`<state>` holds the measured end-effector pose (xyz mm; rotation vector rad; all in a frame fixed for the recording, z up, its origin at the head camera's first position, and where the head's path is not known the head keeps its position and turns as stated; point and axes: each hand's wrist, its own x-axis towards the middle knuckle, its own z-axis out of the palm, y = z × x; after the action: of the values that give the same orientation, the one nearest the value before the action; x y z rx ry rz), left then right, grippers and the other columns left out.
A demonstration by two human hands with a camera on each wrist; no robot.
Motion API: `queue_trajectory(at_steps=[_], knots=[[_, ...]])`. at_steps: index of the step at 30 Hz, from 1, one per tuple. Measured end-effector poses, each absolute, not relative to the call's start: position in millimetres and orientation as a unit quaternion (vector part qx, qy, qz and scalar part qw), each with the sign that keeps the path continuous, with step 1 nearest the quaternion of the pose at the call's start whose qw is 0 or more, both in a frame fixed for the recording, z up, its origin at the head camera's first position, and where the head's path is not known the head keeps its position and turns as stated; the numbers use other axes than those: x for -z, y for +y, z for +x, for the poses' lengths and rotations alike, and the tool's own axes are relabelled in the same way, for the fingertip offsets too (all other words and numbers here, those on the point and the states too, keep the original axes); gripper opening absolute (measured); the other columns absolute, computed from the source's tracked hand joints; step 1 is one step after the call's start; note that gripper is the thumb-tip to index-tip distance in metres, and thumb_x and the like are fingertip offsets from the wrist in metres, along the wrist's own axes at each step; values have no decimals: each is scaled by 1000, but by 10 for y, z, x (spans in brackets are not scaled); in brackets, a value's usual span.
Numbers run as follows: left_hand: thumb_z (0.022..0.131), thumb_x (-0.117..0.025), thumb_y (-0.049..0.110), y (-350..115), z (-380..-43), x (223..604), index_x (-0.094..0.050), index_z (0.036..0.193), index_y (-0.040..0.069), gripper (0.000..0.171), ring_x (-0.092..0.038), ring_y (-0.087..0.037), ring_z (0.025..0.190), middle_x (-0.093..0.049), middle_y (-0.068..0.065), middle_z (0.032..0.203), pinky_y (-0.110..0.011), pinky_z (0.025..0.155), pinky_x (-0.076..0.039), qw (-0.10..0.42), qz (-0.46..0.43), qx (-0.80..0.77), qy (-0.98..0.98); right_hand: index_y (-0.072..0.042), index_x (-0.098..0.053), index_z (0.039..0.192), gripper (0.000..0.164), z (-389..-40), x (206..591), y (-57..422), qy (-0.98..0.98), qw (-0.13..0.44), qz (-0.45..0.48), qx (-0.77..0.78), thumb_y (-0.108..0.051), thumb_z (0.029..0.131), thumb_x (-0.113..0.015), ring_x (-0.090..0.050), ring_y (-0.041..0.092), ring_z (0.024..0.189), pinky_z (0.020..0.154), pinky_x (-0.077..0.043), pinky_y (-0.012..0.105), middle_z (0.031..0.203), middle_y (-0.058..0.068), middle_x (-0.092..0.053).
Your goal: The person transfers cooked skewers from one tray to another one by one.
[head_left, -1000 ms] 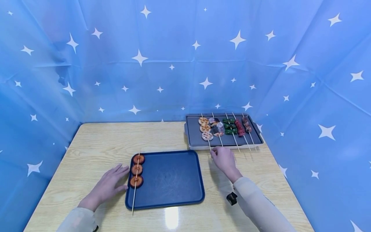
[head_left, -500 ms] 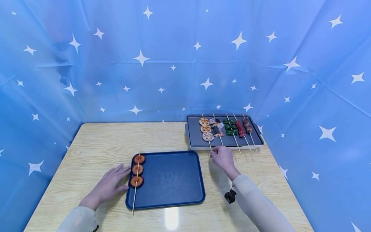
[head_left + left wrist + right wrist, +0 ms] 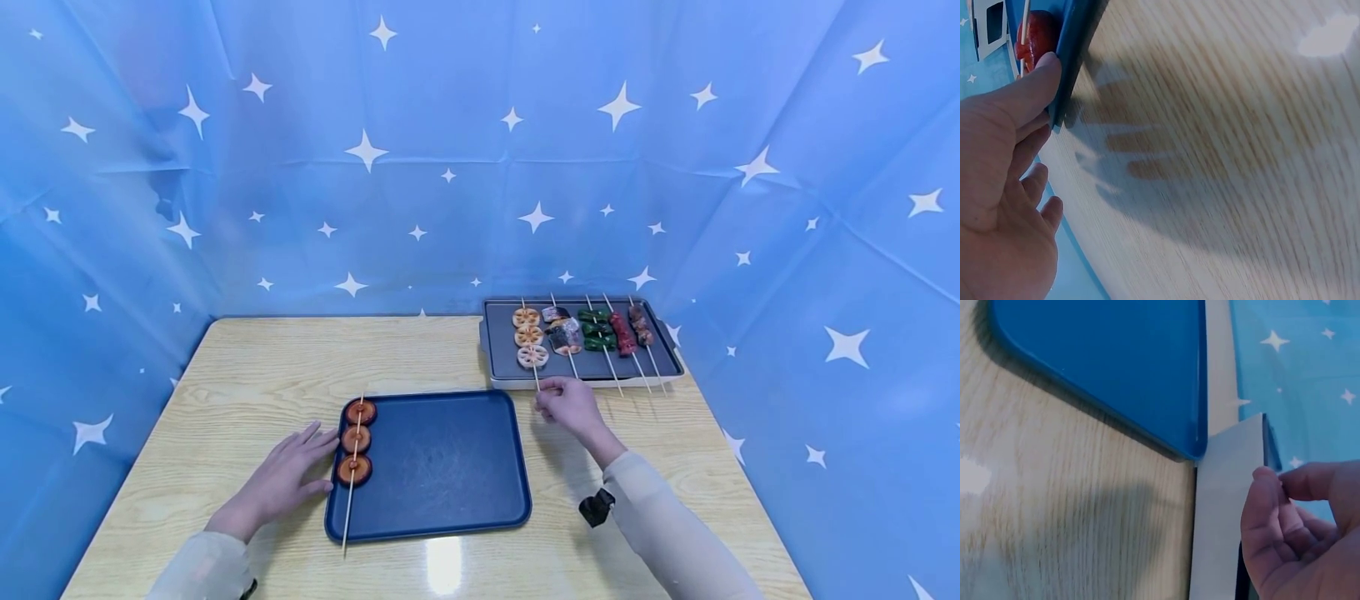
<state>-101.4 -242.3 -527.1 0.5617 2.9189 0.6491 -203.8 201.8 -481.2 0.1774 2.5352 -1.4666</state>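
My right hand [image 3: 572,408] pinches the stick end of a lotus root skewer [image 3: 528,336] at the near edge of the grill plate [image 3: 504,367]. The skewer's three slices lie over the plate's left side; in the right wrist view thumb and fingertips meet, the slices out of sight. My left hand [image 3: 281,479] has its fingers extended at the left rim of the blue tray [image 3: 442,467]. In the left wrist view, the left thumb lies at the rim beside a skewered mushroom [image 3: 1038,39]. The mushroom skewer [image 3: 354,439] lies along the tray's left side.
Right of the lotus root, the grill plate bears a fish skewer [image 3: 562,331], a green pepper skewer [image 3: 596,329], a red meat skewer [image 3: 622,333] and a brown meat skewer [image 3: 640,325]. A starry blue curtain [image 3: 420,192] surrounds the wooden table [image 3: 300,358].
My right hand has shifted slightly left, and the near end of the lotus root skewer has swung left and nearer with it. The left hand has stayed at the tray's rim.
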Motion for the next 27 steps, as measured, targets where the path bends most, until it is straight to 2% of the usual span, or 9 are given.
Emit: queue_trajectory(at_steps=[7, 12, 17, 21, 27], knots=[[80, -77, 25, -2414, -1019, 5286, -55, 135, 0, 64, -30, -44, 143, -47, -15, 149, -64, 116, -23, 46, 181, -216, 959, 11, -60, 117, 30, -2038, 4793, 1969, 838, 113, 78, 527, -5, 92, -56, -68, 12, 73, 69, -62, 28, 101, 25, -72], [80, -77, 24, -2410, -1020, 5276, -55, 135, 0, 64, -30, -44, 143, -47, -16, 149, -65, 115, -23, 44, 180, -215, 959, 12, -55, 127, 36, -2034, 4811, 1960, 810, 117, 72, 570, -2, 93, -54, -70, 17, 77, 71, -62, 29, 103, 27, -71], [79, -77, 25, -2410, -1023, 5275, -57, 134, 1, 63, -31, -44, 143, -48, -16, 148, -65, 115, -24, 40, 182, -211, 960, 11, -55, 129, 38, -2044, 4796, 1965, 796, 125, 80, 586, -3, 93, -53, -68, 13, 76, 77, -62, 35, 105, 26, -71], [79, -77, 24, -2407, -1023, 5266, -57, 133, 0, 63, -31, -44, 143, -48, -16, 148, -65, 115, -23, 43, 181, -211, 960, 11, -56, 127, 37, -2051, 4766, 1962, 784, 136, 100, 598, -4, 93, -55, -68, 11, 76, 78, -62, 33, 105, 22, -71], [79, -77, 24, -2399, -1023, 5254, -57, 133, 0, 62, -32, -45, 142, -49, -16, 147, -65, 115, -24, 41, 184, -205, 960, 9, -59, 121, 31, -2076, 4744, 1962, 755, 151, 121, 627, -7, 95, -57, -63, 7, 72, 73, -61, 25, 99, 12, -71]])
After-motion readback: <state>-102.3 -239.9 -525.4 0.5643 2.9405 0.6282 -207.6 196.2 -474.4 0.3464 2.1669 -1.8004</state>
